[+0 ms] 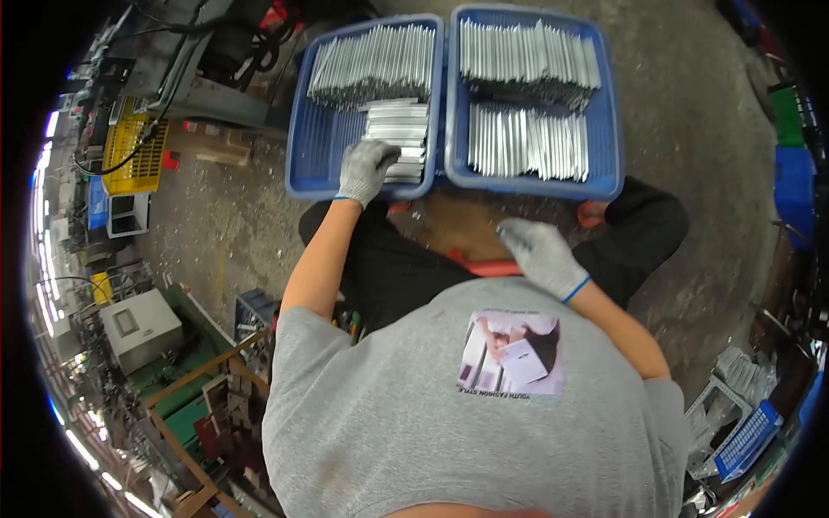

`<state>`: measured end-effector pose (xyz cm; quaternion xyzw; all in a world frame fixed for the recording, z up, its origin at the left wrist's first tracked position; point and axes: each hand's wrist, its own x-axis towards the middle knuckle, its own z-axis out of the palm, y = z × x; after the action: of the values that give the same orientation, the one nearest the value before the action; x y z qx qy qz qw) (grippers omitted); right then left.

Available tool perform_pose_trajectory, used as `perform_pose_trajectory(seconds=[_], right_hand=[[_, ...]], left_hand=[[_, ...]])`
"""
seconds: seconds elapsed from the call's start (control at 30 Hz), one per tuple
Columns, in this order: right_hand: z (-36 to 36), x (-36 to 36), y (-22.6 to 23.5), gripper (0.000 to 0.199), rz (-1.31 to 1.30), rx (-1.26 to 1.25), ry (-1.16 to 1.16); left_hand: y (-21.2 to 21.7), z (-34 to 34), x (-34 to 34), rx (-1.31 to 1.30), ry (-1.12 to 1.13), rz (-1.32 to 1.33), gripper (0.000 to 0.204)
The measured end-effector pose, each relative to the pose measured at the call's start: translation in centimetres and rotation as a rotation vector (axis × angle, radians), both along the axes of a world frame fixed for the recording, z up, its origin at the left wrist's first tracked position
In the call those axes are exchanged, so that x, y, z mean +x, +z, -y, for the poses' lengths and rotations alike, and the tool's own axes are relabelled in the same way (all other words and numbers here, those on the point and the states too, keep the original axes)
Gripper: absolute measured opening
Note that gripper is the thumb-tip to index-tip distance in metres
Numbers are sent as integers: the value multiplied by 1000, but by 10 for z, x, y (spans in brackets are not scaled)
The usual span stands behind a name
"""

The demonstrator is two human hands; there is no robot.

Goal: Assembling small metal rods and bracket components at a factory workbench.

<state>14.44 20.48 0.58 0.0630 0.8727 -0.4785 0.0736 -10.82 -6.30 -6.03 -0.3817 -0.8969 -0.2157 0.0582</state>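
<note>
Flat silver metal strips (pixel 399 138) sorted in the left blue plastic crate (pixel 315 147)

The strips are grasped by the gloved left hand (pixel 366 169); the gloved right hand (pixel 540 253), near that crate, is held loosely open.

Workshop floor with clutter on both sides

Bare grey concrete floor (pixel 691 112), stained and strewn with small scraps, beyond and to both sides of the fingers. Well to the left of the fingers, a grey machine base (pixel 207 82) trailing black cables, a yellow slatted crate (pixel 134 155) beside it, offcuts of wood (pixel 220 151) nearer in. Lower left, behind the fingers, a grey metal box (pixel 138 328), green frames and wooden battens (pixel 203 380). Far right of the fingers, a green bin (pixel 787 116) above a blue bin (pixel 793 194); lower right, a blue perforated basket (pixel 749 440). Bright strips of light (pixel 43 285) along the left rim.
</note>
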Motion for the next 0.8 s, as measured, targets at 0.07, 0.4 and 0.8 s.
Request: perform_pose_trajectory(seconds=[0.07,0.4,0.8], right_hand=[[3,5,4,25,50,-41,-33],[-8,17,-20,26,68,-130,-83],[-23,22,-44,29,-36,-57,39]], left_hand=[[-17,10,-19,-118,-132,16,15],[-73,7,-34,-241,-311,36,15],[-5,-48,-11,-22,-96,45,21]])
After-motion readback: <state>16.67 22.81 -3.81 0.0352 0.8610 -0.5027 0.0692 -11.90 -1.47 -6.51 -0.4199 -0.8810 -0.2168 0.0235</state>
